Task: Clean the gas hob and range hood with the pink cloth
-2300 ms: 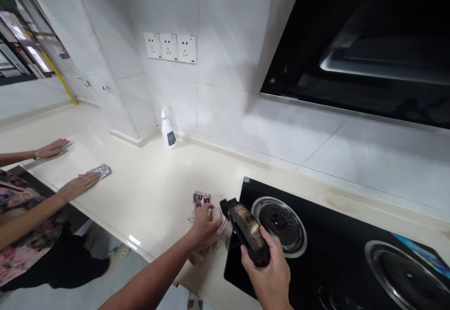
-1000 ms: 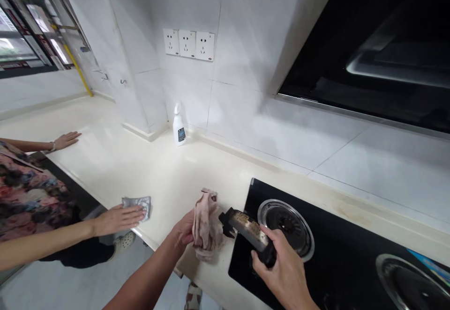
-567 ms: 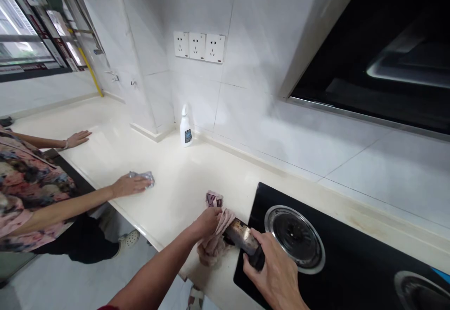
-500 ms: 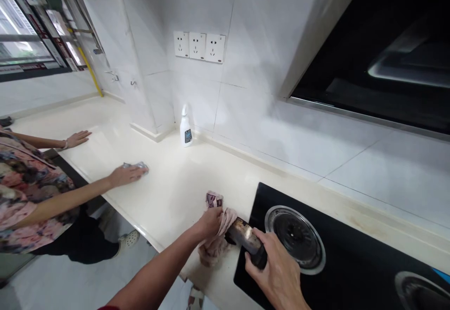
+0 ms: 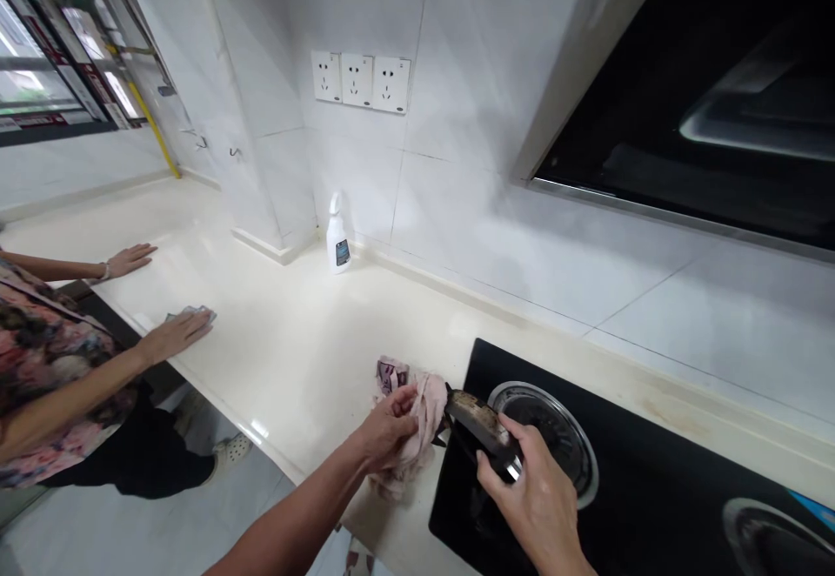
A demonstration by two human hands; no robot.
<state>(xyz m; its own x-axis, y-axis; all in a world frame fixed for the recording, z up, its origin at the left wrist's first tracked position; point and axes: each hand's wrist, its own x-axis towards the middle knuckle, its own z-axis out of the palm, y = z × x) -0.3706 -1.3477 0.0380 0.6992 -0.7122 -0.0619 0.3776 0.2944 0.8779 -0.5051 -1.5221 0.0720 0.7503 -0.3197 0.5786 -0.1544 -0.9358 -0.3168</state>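
Note:
My left hand [image 5: 391, 426] has its fingers closed on a crumpled pink cloth [image 5: 427, 411], which hangs down over the counter. A dark purple printed patch [image 5: 390, 374] shows at the cloth's far end. In my right hand [image 5: 531, 489] is a round burner grate [image 5: 479, 419], tilted on edge, black with brown stains and short dark prongs. The cloth is right beside the grate's left side; whether they touch is hard to tell. Both hands are over the border between the counter and the black gas stove [image 5: 619, 489]. My right palm is hidden.
A white spray bottle [image 5: 337, 241] stands by the wall, below several sockets [image 5: 361, 80]. On the left a co-worker's hand [image 5: 179, 332] presses a grey cloth [image 5: 196, 311] on the cream counter [image 5: 280, 350]. Stove burners [image 5: 548, 437] lie at the right, under a black range hood [image 5: 704, 115].
My right hand has turned the grate, so its dark underside shows more. My left hand has eased its grip, with the cloth bunched upward. The co-worker's wiping hand has moved left.

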